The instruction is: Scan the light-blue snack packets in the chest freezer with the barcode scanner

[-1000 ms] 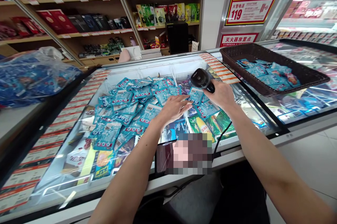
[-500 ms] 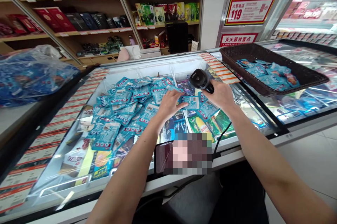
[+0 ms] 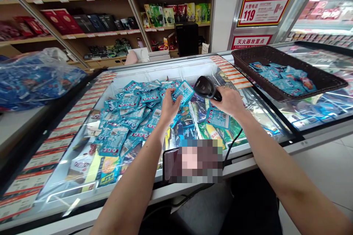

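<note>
My left hand (image 3: 170, 106) grips a small blue snack packet (image 3: 184, 92) by its left edge, with the barcode side facing up. A black handheld barcode scanner (image 3: 205, 87) is in my right hand (image 3: 229, 99), its head pointing left toward that packet. Below my right hand another blue packet (image 3: 218, 118) lies on the glass top. To the left of my left hand spreads a loose pile of similar blue packets (image 3: 132, 100) on the glass of the chest freezer (image 3: 193, 66).
A brown woven basket (image 3: 328, 80) holding several blue packets stands at the right. At the left lies a clear plastic bag (image 3: 38, 77) full of blue packets. A partly blurred phone (image 3: 171, 165) rests at the freezer's front edge, near the scanner's cable (image 3: 231, 146).
My left hand has taken hold of a packet and lifted it, tilted, up beside the scanner. My right hand has shifted slightly left and down with the scanner.
</note>
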### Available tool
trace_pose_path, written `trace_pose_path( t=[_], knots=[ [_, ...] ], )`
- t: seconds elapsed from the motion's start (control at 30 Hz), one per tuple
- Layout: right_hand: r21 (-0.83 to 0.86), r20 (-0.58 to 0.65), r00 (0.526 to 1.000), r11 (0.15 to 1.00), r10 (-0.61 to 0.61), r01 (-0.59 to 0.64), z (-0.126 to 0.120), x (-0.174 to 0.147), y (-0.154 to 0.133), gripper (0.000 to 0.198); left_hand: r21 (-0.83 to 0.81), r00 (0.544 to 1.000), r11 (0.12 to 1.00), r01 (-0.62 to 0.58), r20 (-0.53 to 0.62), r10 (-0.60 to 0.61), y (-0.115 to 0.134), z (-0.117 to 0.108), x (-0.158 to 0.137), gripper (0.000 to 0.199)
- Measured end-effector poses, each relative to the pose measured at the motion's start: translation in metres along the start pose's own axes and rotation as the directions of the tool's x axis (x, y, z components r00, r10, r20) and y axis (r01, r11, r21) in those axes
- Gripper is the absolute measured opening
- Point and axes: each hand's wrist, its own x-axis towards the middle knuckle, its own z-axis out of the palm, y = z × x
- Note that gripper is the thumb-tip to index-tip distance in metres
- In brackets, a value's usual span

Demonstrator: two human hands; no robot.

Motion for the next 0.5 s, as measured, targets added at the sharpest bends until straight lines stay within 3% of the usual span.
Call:
trace_pose_path(
  t=[0.5],
  knots=[
    [0.069,0.069,0.986,0.987,-0.149,0.144,-0.0010,-0.0026,-0.0064,0.029,0.111,0.998,0.993,-0.040,0.046,0.035,0.0020,-0.0015,-0.0019,0.035]
  ],
)
